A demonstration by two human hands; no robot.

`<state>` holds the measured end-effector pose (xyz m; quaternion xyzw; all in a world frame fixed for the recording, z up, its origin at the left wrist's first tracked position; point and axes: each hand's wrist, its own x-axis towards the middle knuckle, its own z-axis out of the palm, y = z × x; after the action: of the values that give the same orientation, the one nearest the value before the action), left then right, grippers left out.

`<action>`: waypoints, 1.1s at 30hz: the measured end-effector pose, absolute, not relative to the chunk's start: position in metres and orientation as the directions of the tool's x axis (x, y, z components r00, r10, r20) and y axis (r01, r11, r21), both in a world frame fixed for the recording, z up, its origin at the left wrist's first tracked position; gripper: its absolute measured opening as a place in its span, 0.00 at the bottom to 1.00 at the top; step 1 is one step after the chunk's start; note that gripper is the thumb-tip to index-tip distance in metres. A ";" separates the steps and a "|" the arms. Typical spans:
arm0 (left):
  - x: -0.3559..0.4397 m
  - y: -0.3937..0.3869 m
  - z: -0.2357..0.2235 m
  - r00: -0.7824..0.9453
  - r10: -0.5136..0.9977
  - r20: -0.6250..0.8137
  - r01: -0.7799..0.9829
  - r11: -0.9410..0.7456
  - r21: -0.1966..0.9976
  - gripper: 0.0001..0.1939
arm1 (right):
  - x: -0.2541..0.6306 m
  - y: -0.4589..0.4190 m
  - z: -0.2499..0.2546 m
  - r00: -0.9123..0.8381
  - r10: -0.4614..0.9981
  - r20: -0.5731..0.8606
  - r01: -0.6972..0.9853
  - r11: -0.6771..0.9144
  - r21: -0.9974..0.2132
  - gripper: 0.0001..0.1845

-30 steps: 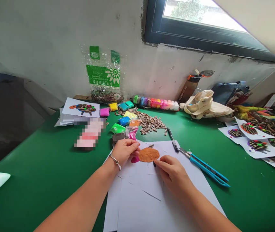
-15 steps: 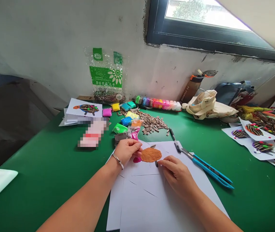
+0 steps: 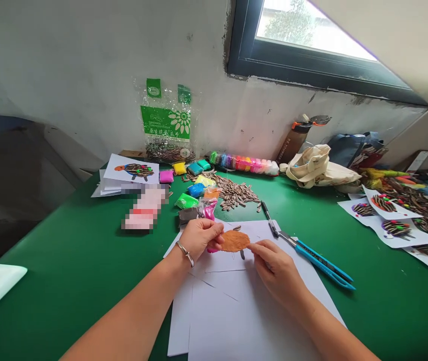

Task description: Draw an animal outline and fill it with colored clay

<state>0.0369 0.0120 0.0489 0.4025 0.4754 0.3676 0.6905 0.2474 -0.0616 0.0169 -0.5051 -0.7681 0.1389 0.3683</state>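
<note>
A flat oval of orange-brown modelling clay [image 3: 235, 241] hangs just over the white paper [image 3: 232, 306]. My left hand [image 3: 201, 238] pinches its left edge between thumb and fingers. At the opposite edge, the thumb and forefinger of my right hand [image 3: 274, 260] close on the rim, with the other fingers curled in. Some magenta clay [image 3: 211, 249] shows partly under my left fingertips. One sunflower seed [image 3: 237, 228] lies on the paper behind the oval, and a dark seed [image 3: 242, 254] in front of it.
Wrapped clay packets [image 3: 187, 201] and a heap of sunflower seeds [image 3: 238, 193] lie beyond the paper. A black pen [image 3: 269, 219] and a blue utility knife [image 3: 323, 263] are to the right. Seed-and-clay pictures [image 3: 398, 228] lie far right, another picture [image 3: 133, 169] at left.
The orange-brown clay has shifted slightly left and tilted a little, my left fingers covering more of its left end. My view has turned slightly to the right.
</note>
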 end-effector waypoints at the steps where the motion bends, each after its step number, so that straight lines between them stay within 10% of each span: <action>1: 0.037 0.012 0.048 0.286 0.890 -0.354 -0.125 0.401 0.908 0.22 | 0.246 -0.060 0.024 -0.229 0.861 0.454 0.663 0.479 -0.575 0.16; 33: 0.045 0.001 0.052 0.367 0.880 -0.300 -0.157 0.377 0.913 0.26 | 0.182 -0.019 0.044 -0.080 0.997 0.022 0.090 0.029 -0.996 0.09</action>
<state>0.0451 0.0014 0.0518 0.4223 0.4281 0.3649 0.7108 0.1820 -0.0190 0.0437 -0.4958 -0.5479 0.4897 0.4628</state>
